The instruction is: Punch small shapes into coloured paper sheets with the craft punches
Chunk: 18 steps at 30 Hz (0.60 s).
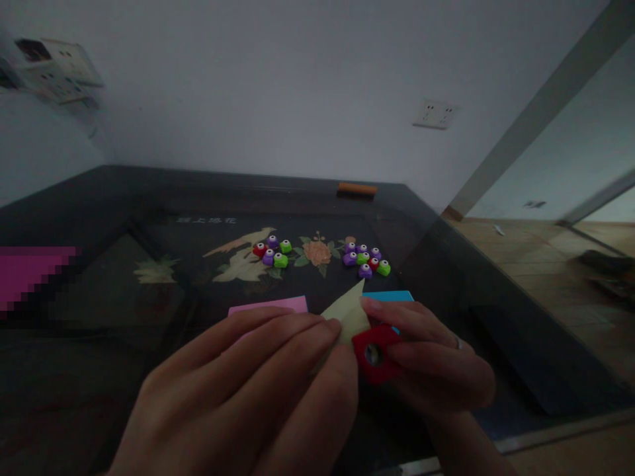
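Note:
Close to the camera, my left hand [248,396] pinches a pale yellow piece of paper [350,311] whose corner points upward. My right hand [436,360] grips a small red piece [367,373] with a round hole facing me; what lies inside the hole is too dark to make out. The right index fingertip touches the paper's right edge, and the red piece sits right beside the paper. Behind the left fingers shows a pink sheet or pad [270,304], partly hidden. A blue one [389,295] shows behind the right fingers, also partly covered.
On the dark glossy table [198,192] lie a left cluster of small coloured eye-shaped pieces [269,256] and a right cluster [364,258]. An orange-brown stick [357,190] rests at the back edge. A dark flat slab [526,357] lies at right. A wall stands behind.

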Tool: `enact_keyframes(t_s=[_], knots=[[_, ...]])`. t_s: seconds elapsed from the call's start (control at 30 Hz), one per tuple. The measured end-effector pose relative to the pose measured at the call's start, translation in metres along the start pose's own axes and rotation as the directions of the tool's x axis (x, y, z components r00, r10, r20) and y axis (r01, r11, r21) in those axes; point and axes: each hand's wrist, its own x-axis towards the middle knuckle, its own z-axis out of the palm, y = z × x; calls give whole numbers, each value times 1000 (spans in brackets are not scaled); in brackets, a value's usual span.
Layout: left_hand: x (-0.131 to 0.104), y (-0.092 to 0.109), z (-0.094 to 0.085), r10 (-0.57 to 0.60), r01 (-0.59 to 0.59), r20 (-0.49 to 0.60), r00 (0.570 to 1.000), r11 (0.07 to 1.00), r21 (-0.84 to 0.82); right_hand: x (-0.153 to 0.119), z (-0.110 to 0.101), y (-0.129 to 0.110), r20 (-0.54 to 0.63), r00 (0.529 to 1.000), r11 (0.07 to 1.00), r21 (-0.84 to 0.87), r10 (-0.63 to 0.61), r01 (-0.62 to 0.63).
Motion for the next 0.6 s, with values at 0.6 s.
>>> enact_keyframes(t_s=[0.6], knots=[[10,-6,-4,131,-127,-85,988,990,57,7,1,-8,-36,993,993,18,-115,116]])
